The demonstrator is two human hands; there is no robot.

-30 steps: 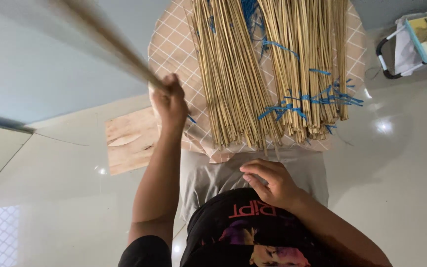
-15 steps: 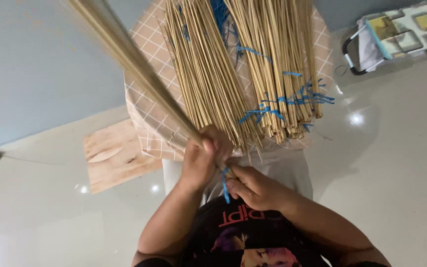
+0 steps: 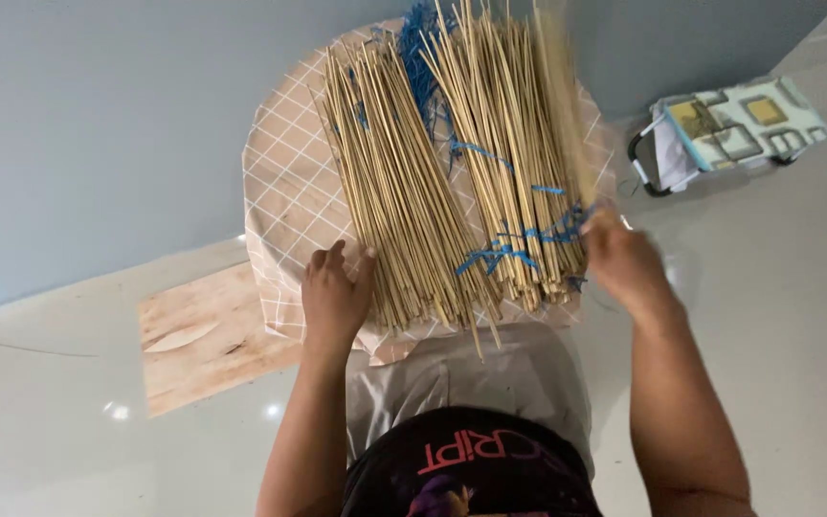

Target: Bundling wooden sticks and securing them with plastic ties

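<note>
Thin tan bamboo sticks lie in two heaps on a round table with a peach checked cloth (image 3: 279, 201). The left heap (image 3: 390, 191) is loose. The right heap (image 3: 495, 163) is made of bundles tied with blue string (image 3: 504, 251). My left hand (image 3: 335, 292) rests flat on the cloth with its fingers spread, touching the near left edge of the loose heap. My right hand (image 3: 624, 258) is closed around the near end of a blurred bundle of sticks (image 3: 567, 115) that lies along the right side of the tied heap.
A pale wooden board (image 3: 203, 335) lies on the glossy white floor left of the table. A patterned bag with a dark handle (image 3: 739, 124) stands on the floor at the right. A grey-blue wall runs behind the table.
The bundle was held up at the left, then gripped by both hands in front of me. Now my right hand has carried it to the right heap, and my left hand has let go.
</note>
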